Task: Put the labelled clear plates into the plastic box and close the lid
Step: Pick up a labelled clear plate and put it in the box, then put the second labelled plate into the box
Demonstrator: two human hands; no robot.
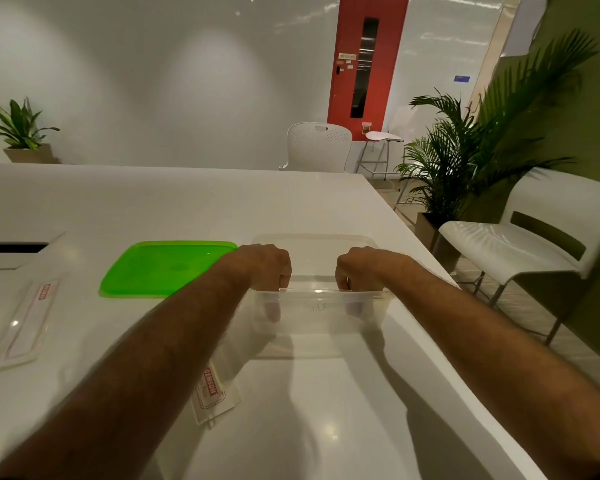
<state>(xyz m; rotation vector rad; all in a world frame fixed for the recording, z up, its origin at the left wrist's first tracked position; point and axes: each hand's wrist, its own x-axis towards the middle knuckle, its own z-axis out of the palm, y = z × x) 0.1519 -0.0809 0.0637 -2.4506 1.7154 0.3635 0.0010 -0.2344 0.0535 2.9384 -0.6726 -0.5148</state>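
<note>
A clear plastic box [317,327] stands open on the white table [187,202], right of centre. My left hand [264,263] and my right hand [361,266] both grip its near rim, fingers hooked inside the wall. The green lid [163,268] lies flat to the left of the box, apart from it. One labelled clear plate [26,322] lies at the far left of the table. Another labelled clear plate [213,389] lies near me, partly under my left forearm. The box looks empty inside.
The table's right edge runs diagonally just beyond the box. A white chair [534,237] and a palm plant [465,157] stand to the right of the table. Another white chair [317,147] is at the far end. A dark cable slot [13,247] sits in the table at left.
</note>
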